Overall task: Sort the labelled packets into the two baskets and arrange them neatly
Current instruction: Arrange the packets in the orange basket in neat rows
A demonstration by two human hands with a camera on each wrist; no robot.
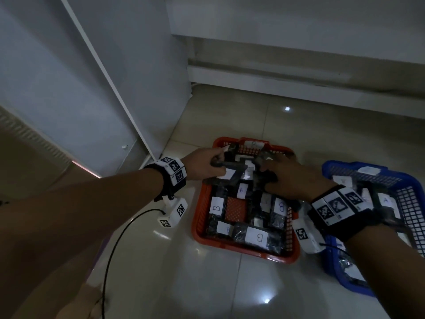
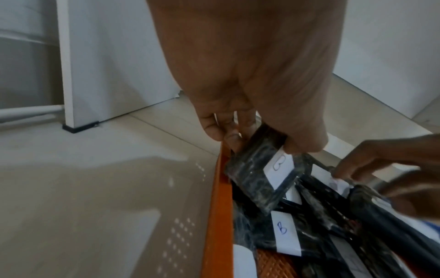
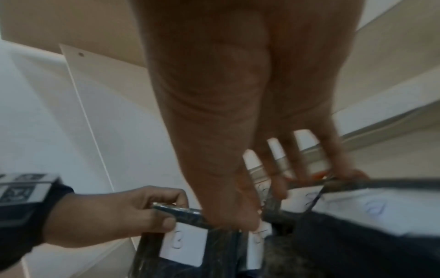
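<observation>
Tiled floor [image 1: 230,288] carries red basket [image 1: 197,212] left of blue basket [image 1: 411,203]; left hand [image 1: 202,166] pinches a B packet [image 2: 259,169], right hand [image 1: 292,178] fingers curl on another packet [image 3: 297,216].

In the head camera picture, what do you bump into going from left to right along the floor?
Black cable → left hand holding a packet → orange basket of B packets → right hand → blue basket.
</observation>
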